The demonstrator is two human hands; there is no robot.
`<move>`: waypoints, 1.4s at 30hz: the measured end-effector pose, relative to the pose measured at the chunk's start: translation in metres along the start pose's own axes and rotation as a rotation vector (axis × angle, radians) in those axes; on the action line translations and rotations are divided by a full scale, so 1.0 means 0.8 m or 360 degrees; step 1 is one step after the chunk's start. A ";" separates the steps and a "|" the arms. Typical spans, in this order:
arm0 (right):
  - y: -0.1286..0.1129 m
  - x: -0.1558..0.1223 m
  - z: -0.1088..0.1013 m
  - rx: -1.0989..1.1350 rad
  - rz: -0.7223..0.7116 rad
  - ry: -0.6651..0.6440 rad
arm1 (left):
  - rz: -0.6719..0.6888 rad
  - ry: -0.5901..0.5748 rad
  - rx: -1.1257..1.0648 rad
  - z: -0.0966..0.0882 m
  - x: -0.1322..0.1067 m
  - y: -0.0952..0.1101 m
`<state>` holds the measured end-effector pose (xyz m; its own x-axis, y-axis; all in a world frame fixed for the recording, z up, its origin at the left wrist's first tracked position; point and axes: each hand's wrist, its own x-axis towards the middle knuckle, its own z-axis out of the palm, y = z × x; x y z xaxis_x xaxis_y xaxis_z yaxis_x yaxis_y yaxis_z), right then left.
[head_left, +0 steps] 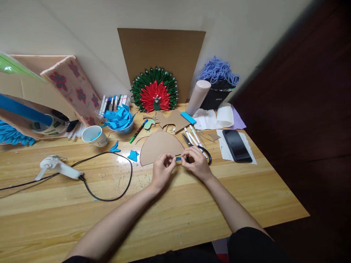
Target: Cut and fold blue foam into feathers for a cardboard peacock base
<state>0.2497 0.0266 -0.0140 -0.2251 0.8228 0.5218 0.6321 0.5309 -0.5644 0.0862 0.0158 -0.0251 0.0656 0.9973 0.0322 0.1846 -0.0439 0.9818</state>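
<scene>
The person's left grip (163, 169) and right grip (196, 165) pinch opposite ends of a small blue strip (178, 159) above the tabletop (175, 215), near the cardboard half-disc (160, 145), apparently mid-fold or shaping, where the next move calls for even finger pressure.

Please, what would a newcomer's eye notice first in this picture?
Probably the red-and-green fan-shaped decoration, at the back, before a brown cardboard sheet. Then the left hand and right hand, which hold a small blue piece between them, near the half-round cardboard.
</scene>
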 end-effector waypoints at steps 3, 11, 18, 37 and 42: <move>0.006 0.001 -0.006 -0.0014 0.0075 0.0087 | -0.0083 0.0032 -0.0080 -0.001 0.002 -0.002; -0.007 -0.001 0.001 0.0175 0.0032 -0.0044 | -0.0071 -0.0051 -0.0118 0.001 0.001 0.001; -0.008 -0.004 0.006 0.0164 0.0036 0.0034 | -0.0073 -0.0151 -0.0153 0.001 0.002 -0.003; -0.005 -0.005 0.004 0.0063 -0.0291 0.0023 | -0.0204 -0.0229 -0.0260 -0.001 0.006 -0.003; 0.001 -0.006 0.002 0.0047 -0.0376 -0.0108 | -0.0218 -0.0201 -0.0258 0.000 0.006 -0.004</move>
<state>0.2506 0.0233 -0.0181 -0.4137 0.6864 0.5981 0.5342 0.7150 -0.4510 0.0856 0.0211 -0.0283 0.1746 0.9777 -0.1169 0.0411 0.1114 0.9929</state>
